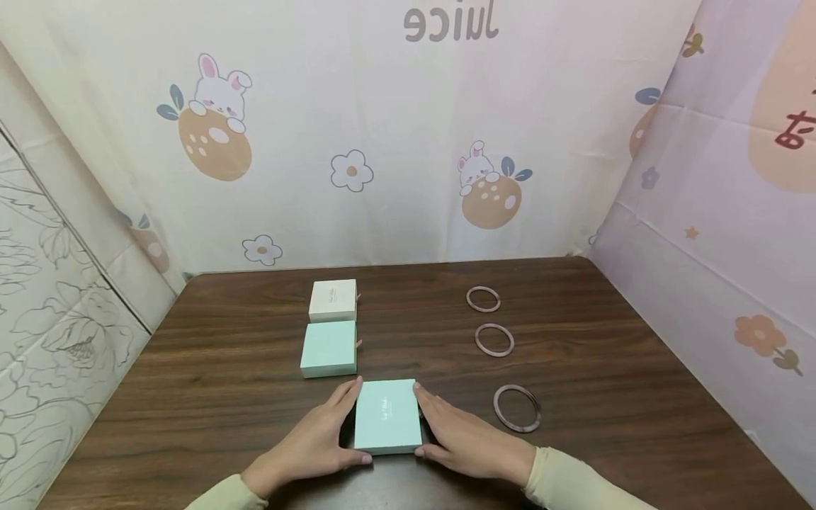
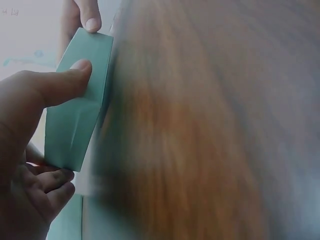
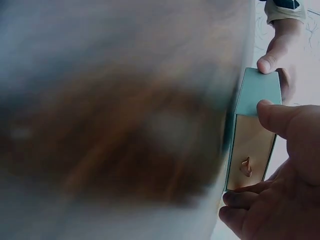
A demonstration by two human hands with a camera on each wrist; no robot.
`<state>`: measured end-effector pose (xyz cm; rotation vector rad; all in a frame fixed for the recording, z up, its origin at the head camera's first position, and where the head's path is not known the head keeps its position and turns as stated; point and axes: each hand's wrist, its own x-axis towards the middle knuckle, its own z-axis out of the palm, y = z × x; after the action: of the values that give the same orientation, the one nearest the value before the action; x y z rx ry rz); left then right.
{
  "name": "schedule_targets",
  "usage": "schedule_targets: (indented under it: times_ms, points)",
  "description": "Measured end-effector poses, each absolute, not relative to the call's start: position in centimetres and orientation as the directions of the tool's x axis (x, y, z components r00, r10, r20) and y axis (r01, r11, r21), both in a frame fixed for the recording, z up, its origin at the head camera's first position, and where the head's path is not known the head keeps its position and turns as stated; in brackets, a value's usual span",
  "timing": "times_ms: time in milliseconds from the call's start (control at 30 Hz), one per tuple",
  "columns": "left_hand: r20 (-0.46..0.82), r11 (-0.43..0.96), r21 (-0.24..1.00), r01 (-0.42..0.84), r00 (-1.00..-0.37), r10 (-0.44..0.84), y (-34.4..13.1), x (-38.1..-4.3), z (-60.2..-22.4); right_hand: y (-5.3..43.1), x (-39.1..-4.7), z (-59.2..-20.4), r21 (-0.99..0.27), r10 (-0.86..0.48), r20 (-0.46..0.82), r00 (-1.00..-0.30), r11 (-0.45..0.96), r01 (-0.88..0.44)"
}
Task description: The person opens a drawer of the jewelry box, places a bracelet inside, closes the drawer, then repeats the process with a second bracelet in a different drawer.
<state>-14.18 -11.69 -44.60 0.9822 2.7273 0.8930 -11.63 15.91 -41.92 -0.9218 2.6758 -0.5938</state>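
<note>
A mint-green jewelry box (image 1: 387, 414) with small pale lettering on its lid is held between both hands near the front of the table. On its left side, my left hand (image 1: 312, 440) grips it with the thumb at the near corner and fingers at the far one. My right hand (image 1: 470, 440) grips the right side the same way. The right wrist view shows a beige drawer front (image 3: 250, 145) with a small ribbon pull (image 3: 245, 167) beside the right thumb. Whether the box touches the table is hard to tell.
Behind and left stand another mint box (image 1: 328, 346) and a cream box (image 1: 333, 299), each with a pull on its right side. To the right lie three bangles: a far one (image 1: 468, 297), a middle one (image 1: 477, 341) and a near one (image 1: 496, 406). Printed curtains border the wooden table (image 1: 223, 354).
</note>
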Motion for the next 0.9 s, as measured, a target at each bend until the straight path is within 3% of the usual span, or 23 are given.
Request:
schedule_targets:
  times_ms: [900]
  points:
    - [0.121,0.617,0.533,0.579,-0.774,0.621,-9.3,-14.9,-45.0,18.5,-12.0,-42.6,-0.494,-0.623,-0.125,-0.772,0.714,-0.497]
